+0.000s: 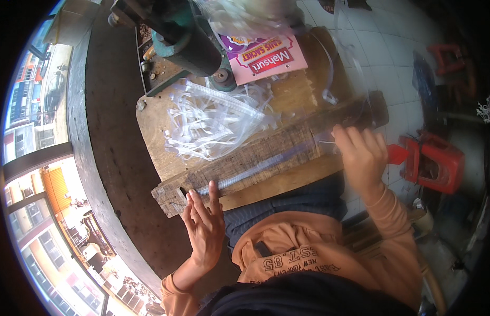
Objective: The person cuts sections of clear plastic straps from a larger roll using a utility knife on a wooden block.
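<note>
A long translucent white plastic strip lies along a worn wooden plank in front of me. My left hand is at the plank's left end, its fingers stretched out and the fingertips resting at the strip's end. Over the right part of the plank, my right hand is closed around a thin tool. Its metal tip points left above the strip, and a red handle end seems to stick out behind the hand. Beyond the plank lies a tangled pile of similar plastic strips.
A wooden board lies under the plank. At the back stand a green metal machine, a pink printed carton and a blurred clear plastic bag. A red plastic stool is on the tiled floor at right. A ledge runs along the left.
</note>
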{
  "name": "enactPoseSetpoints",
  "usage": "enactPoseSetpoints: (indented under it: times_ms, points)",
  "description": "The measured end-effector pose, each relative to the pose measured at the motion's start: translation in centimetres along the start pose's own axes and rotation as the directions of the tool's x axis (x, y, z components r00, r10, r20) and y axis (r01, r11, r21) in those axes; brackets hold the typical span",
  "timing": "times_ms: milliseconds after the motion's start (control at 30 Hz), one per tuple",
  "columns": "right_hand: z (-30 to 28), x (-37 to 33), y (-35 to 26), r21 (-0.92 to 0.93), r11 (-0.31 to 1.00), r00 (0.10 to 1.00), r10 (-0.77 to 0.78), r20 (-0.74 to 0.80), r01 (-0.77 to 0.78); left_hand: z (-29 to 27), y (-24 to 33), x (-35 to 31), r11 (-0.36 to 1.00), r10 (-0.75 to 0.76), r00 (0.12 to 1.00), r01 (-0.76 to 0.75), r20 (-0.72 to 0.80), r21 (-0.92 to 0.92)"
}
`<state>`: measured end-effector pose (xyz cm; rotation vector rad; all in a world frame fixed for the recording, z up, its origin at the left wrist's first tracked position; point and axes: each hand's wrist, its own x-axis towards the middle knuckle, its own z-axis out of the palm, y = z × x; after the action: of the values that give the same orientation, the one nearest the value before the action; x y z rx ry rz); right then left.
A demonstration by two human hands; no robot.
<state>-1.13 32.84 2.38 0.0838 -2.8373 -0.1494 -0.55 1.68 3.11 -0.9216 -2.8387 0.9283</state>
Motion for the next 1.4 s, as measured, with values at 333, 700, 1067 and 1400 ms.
enactPoseSetpoints:
  times_ms: [333, 700, 1067, 1400]
  points:
    - [-0.2, 0.9, -0.4, -0.060, 0.991, 0.991, -0.122, -0.062, 0.118, 0.1, 0.1, -0.1, 0.999, -0.001, 1.000, 0.001, -0.007, -0.032]
    - [-0.7, 2.6, 0.8, -0.254, 0.954, 0.984, -0.173, -0.034, 0.159, 0.2, 0.3, -0.1, 0.999, -0.009, 1.000, 0.009, -0.006, 0.033]
    - [0.5, -1.9, -1.8, 0.023, 0.968, 0.962, -0.252, 0.101, 0.251, 0.3, 0.2, -0.1, 0.998, 0.007, 1.000, -0.007, 0.004, 0.064]
    - [-0.1, -3.6, -3.8, -0.002, 0.999, 0.979, -0.040, 0.199, 0.041, 0.4, -0.2, -0.2, 1.000, 0.021, 0.999, -0.020, -0.045, 0.013]
